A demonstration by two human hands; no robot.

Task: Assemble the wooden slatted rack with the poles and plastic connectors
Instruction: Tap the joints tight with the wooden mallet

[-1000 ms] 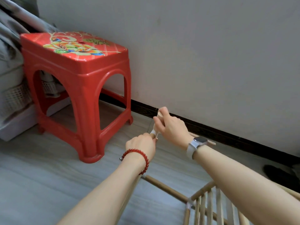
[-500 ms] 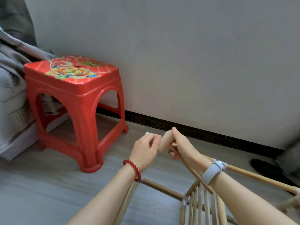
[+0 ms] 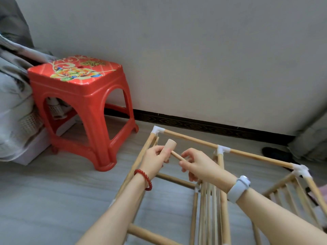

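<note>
Wooden mallet (image 3: 171, 147) sits between my two hands, above the rack's near-left corner — my left hand (image 3: 155, 160) has its fingers curled round the pale cylindrical head, and my right hand (image 3: 198, 165) pinches the thin handle between thumb and forefinger, the other fingers loosely bent below it. A red bead bracelet (image 3: 144, 179) rings my left wrist and a white watch (image 3: 238, 189) my right.

Under my hands stands the partly built rack (image 3: 208, 206), poles joined at their ends by white plastic connectors. One connector (image 3: 158, 130) caps the far-left corner, just beside the mallet head but not touching it; a second (image 3: 223, 150) sits midway along the top rail, and a third (image 3: 300, 169) closes the right corner. Slats run down between the poles below my right wrist, and a second slatted panel shows at the right edge of my view.

To the left, a red plastic stool (image 3: 79, 106) with a flower print on its seat stands against the grey wall (image 3: 194, 50), near the rack's left pole yet apart from it — a strip of bare grey floor (image 3: 44, 200) lies between them and widens toward me. Bedding (image 3: 12, 103) crowds the far-left edge. A dark skirting board (image 3: 212, 126) runs behind the rack's top rail, with a band of floor between the two.
</note>
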